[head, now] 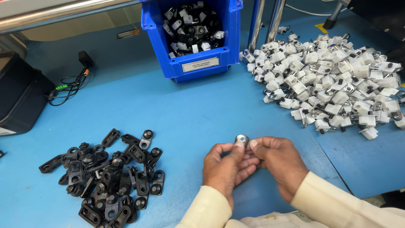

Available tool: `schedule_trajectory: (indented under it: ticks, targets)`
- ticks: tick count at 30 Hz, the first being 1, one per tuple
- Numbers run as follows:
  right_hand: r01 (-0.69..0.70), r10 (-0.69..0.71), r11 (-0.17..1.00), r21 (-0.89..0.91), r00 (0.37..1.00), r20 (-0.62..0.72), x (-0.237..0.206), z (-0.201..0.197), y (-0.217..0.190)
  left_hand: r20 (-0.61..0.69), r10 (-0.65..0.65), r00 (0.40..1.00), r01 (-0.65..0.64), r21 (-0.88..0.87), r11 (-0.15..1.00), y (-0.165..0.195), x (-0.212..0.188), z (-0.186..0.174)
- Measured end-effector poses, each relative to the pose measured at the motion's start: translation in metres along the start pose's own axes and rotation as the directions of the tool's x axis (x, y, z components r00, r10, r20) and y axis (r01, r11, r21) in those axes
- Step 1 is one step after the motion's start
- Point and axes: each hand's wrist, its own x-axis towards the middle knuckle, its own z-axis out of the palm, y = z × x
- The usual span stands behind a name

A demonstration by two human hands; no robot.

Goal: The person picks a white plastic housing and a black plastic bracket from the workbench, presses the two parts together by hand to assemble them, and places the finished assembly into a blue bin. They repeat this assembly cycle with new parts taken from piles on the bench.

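My left hand (225,166) and my right hand (278,162) meet low in the middle of the head view, fingertips pinched together on one small metal part (241,139) with a round hole. Both cream sleeves come in from the bottom edge. A heap of black plastic brackets (107,177) lies on the blue table to the left of my left hand. A large heap of white-and-metal pieces (333,84) spreads to the upper right, beyond my right hand.
A blue bin (196,63) holding mixed black and white parts stands at the back centre. Two metal posts (265,21) rise beside it. A black box (19,97) and a tangle of cable (69,84) sit at the left edge.
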Motion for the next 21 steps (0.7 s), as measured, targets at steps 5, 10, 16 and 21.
schedule_trajectory:
  ticks: [5, 10, 16, 21]
  targets:
    - [-0.032, 0.026, 0.998, 0.061, 0.994, 0.102, -0.006, -0.008, -0.008, 0.055, -0.038, 0.998, 0.041, -0.07, 0.997, 0.0, -0.001, -0.006]
    - [-0.055, 0.055, 0.998, 0.001, 0.996, 0.068, 0.003, -0.009, -0.014, 0.112, -0.016, 0.994, 0.015, 0.017, 1.0, -0.002, 0.002, -0.008]
    - [0.011, -0.009, 1.0, -0.024, 0.995, 0.097, 0.015, -0.013, -0.006, 0.103, 0.103, 0.989, -0.121, 0.187, 0.975, -0.006, 0.007, -0.004]
    - [-0.012, 0.011, 1.0, 0.017, 0.997, 0.081, 0.018, -0.014, -0.004, 0.046, 0.115, 0.992, -0.123, 0.264, 0.957, -0.004, 0.009, -0.003]
